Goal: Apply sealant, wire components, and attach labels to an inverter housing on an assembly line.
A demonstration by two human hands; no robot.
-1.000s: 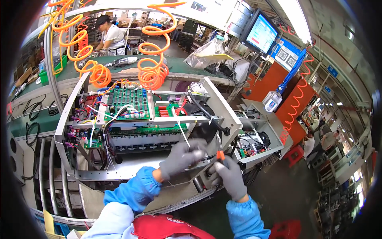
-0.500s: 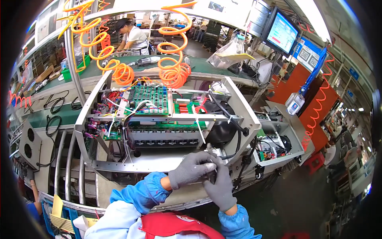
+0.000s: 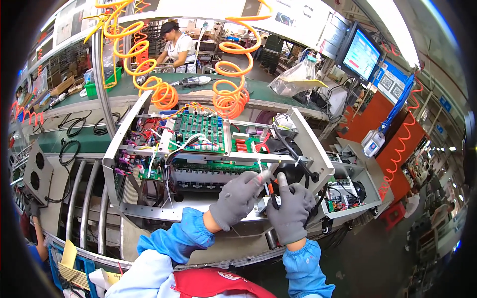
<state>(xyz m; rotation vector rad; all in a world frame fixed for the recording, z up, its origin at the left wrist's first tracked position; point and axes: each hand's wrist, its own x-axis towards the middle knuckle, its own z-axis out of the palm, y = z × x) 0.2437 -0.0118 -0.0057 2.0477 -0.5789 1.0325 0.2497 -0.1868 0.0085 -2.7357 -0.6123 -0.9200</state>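
1. The left hand (image 3: 237,197), in a grey glove, is closing its fingers around a small tool with a pale grip (image 3: 262,177), which looks like a screwdriver, and is angling it down toward the front right corner of the open metal chassis (image 3: 130,130).
2. The right hand (image 3: 292,207), gloved the same way, is sitting just beside it with the index finger pointing up and the other fingers curling; I cannot tell for sure whether they are pinching anything, though dark cabling (image 3: 274,199) with an orange-red bit (image 3: 269,187) is showing between the two hands.
3. Both blue-sleeved forearms are coming up from the lower edge and meeting at the chassis's near edge, wrists bent inward, hands touching or nearly so.
4. Risk one: the tool tip is working close to loose wires, so a slip could nick insulation or snag the thin white leads (image 3: 185,143) trailing from the green circuit board (image 3: 199,130).
5. Risk two: the right hand's fingers are crowding the tip, so a sideways skid could jab the glove.
6. Risk three: any small part being handled here is hidden by the gloves; if dropped, it could fall into the chassis among the components.
7. Risk four: the orange coiled air hoses (image 3: 229,97) are hanging just over the far side of the chassis, and a raised elbow could catch one.
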